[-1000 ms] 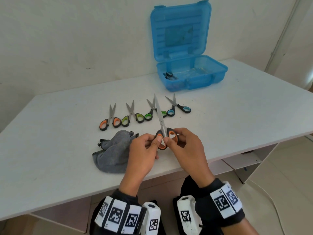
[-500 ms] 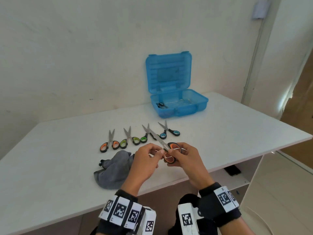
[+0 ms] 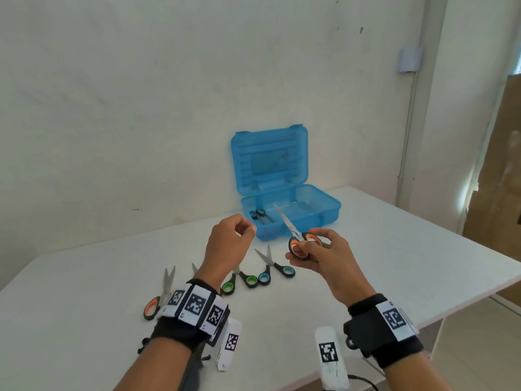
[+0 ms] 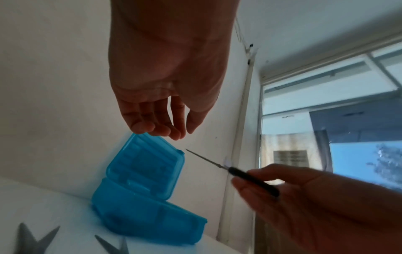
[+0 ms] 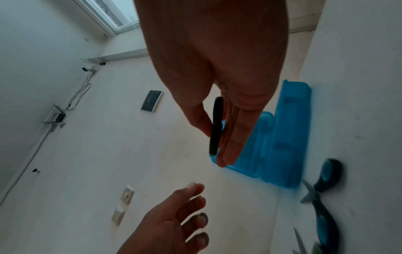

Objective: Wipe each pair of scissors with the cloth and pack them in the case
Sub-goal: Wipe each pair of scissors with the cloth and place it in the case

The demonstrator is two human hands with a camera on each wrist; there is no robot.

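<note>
My right hand (image 3: 307, 244) pinches the orange-handled scissors (image 3: 299, 244) by the handles, in the air just in front of the open blue case (image 3: 324, 214). The closed blades point up and left over the case's front wall. My left hand (image 3: 248, 231) hovers to the left of the blades, fingers loosely curled and holding nothing. One black pair (image 3: 260, 215) lies inside the case. In the left wrist view the held scissors (image 4: 252, 180) sit below my left fingers (image 4: 156, 127). The cloth is hidden under my left forearm.
Several pairs lie in a row on the white table (image 3: 394, 263): an orange pair (image 3: 160, 294), green pairs (image 3: 239, 280) partly hidden by my left wrist, and a blue pair (image 3: 275, 266). The case lid (image 3: 269, 162) leans on the wall. The table's right edge is near.
Both hands rose and moved forward from the table's near edge towards the case. My left hand let go of the scissors handle; the right hand alone now holds them.
</note>
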